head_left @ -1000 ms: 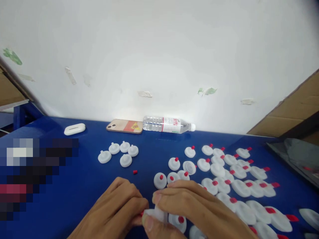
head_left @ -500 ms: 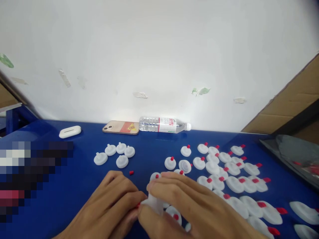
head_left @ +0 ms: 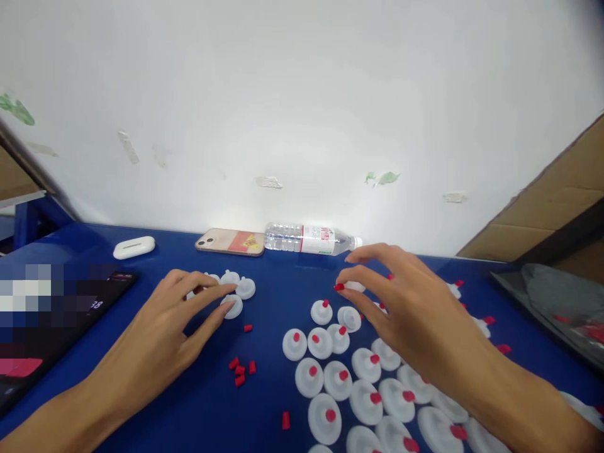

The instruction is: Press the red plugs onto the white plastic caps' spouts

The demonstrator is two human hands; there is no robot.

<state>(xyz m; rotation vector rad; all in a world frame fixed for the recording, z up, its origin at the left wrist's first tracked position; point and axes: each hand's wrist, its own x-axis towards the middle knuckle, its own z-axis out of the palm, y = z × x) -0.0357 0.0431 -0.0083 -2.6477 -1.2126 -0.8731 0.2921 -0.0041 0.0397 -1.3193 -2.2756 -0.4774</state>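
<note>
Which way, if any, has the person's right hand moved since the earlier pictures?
Yes. The right hand has moved away from the near table edge toward the water bottle by the wall, fingertips now pinching a red-capped white piece.

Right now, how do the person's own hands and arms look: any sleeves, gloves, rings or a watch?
Both arms are bare as far as the head view shows. The left hand and right hand wear no gloves, and no ring, watch or wristband shows on either. No sleeve edge is in view; the forearms run out of the bottom of the picture uncovered. The fingers are slim, with short, unpainted nails.
</note>
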